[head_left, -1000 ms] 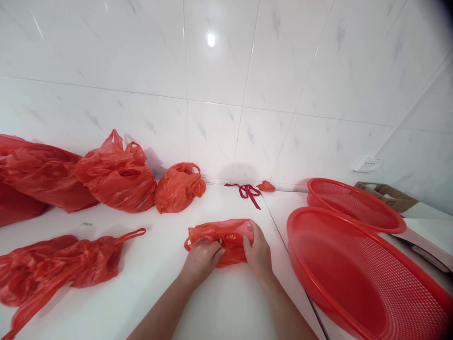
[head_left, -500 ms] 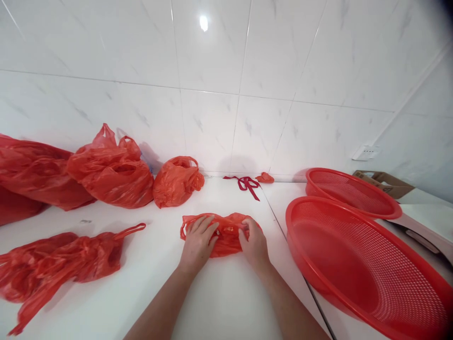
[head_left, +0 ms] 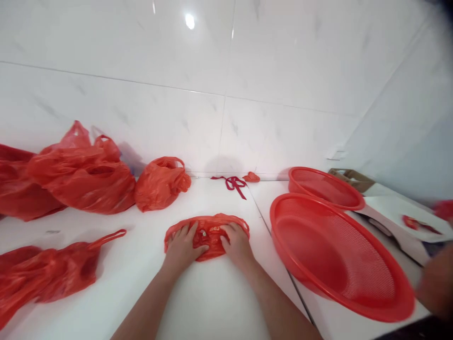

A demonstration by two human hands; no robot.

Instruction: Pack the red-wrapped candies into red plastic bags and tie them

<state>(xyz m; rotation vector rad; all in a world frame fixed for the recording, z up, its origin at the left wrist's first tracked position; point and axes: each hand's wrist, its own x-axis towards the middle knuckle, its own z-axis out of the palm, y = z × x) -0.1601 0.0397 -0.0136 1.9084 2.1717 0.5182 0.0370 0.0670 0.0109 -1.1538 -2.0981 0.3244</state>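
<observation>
A red plastic bag (head_left: 212, 252) lies on the white table in front of me, its opening spread and its rim forming a loop at the back. My left hand (head_left: 184, 245) rests on the bag's left part, fingers apart and thumb stretched inward. On the right side, my right hand (head_left: 236, 241) reaches over the rim with fingers apart and slightly bent. Between the hands, small whitish marks and something shiny show on or in the bag; I cannot make out what. Both hands touch the bag without gripping it.
Several filled red bags (head_left: 163, 184) stand along the tiled wall, with a crumpled red bag (head_left: 53, 274) at left. A dark red ribbon (head_left: 233, 183) lies behind. Two red plastic baskets (head_left: 314, 245) sit right, near a cardboard box (head_left: 354, 179). A blurred skin-coloured shape (head_left: 439, 283) is at the right edge.
The view has turned right, so things appear further left. My hands have pressed flatter onto the bag, with the left fingers more spread. A blurred shape has appeared at the right edge.
</observation>
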